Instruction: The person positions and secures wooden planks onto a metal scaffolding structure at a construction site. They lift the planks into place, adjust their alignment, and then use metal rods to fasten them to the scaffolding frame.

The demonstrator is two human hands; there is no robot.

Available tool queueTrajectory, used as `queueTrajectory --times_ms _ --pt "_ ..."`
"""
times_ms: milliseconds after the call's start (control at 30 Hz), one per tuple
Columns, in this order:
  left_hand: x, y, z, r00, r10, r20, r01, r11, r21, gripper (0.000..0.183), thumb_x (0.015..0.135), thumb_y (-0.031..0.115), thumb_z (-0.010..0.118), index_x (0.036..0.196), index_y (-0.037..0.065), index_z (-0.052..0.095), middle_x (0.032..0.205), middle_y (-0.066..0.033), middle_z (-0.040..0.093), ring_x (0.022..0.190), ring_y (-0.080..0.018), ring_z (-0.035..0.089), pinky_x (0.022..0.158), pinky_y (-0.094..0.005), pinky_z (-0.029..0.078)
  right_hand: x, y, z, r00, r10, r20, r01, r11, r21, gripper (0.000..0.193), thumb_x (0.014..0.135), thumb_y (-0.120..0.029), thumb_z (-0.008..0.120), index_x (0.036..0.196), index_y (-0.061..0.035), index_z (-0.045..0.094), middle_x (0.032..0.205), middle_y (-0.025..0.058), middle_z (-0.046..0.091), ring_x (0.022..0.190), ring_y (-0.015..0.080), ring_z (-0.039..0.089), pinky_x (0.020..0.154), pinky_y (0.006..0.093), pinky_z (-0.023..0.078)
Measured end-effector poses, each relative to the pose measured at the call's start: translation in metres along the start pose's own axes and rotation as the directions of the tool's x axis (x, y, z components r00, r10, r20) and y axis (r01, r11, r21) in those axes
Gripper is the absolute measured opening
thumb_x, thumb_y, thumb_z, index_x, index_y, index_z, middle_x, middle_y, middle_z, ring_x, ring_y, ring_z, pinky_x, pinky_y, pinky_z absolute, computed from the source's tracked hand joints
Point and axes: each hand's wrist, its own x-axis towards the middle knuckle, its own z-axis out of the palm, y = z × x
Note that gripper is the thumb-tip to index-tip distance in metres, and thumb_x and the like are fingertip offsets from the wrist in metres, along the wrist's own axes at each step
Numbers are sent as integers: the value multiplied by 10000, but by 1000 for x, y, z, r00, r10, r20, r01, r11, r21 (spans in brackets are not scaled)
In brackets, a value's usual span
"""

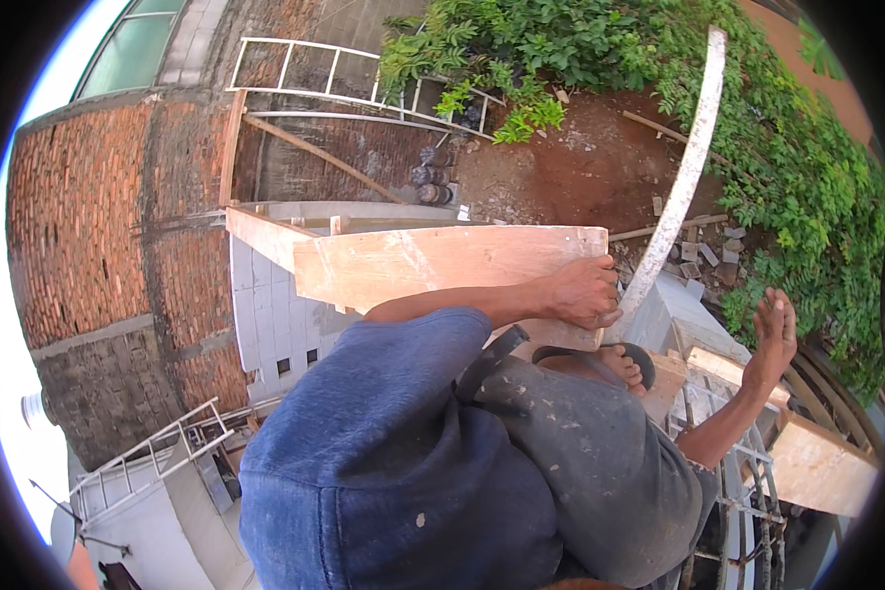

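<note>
My left hand [582, 292] is closed at the right end of a pale plywood panel [442, 258], its fingers curled over the panel's edge. My right hand [777, 334] is raised at the right, palm turned inward, with fingers apart and nothing in it. Close to the left hand, a long white-flecked pole [680, 187] slants up and away; its lower end lies beside the curled fingers. Below the panel, my sandalled foot [619, 366] rests on a wooden piece, next to my bent knee in dark trousers [600, 442].
Far below lies reddish ground [560, 167] with rubble and leafy bushes [560, 49]. A white ladder-like frame [305, 74] stands at the back left near a brick wall [79, 226]. At the right are metal scaffold rungs [747, 506] and a wooden box form [821, 462].
</note>
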Motion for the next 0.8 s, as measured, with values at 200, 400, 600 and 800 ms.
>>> queueTrajectory --times_ms 200,400,600,800 --pt "-47 6 8 992 91 86 -87 995 -44 317 851 312 580 616 102 611 637 -11 577 702 -190 528 730 -345 380 11 10 -23 998 3 -62 -1 999 39 450 941 -354 590 1233 -13 560 1197 104 610 1117 209 567 970 359 428" --pt "-97 -16 22 994 -41 104 39 999 17 304 847 295 581 603 114 591 619 -24 555 702 -205 523 726 -357 386 10 15 -26 994 11 -109 -7 999 35 470 940 -338 596 1242 17 542 1201 117 605 1124 241 574 988 367 427" --pt "-189 -26 8 951 -38 307 41 999 -4 232 808 290 610 653 118 597 658 -28 543 741 -210 526 748 -351 392 8 19 -25 990 0 -139 3 1000 22 453 936 -333 602 1214 22 555 1179 118 614 1115 244 577 983 363 446" --pt "-264 1 23 817 -89 569 102 995 9 175 741 290 613 731 116 615 755 -26 560 809 -202 537 804 -333 382 12 23 -23 993 44 -112 -40 998 39 442 928 -324 617 1196 24 567 1171 123 617 1107 234 580 964 351 455"
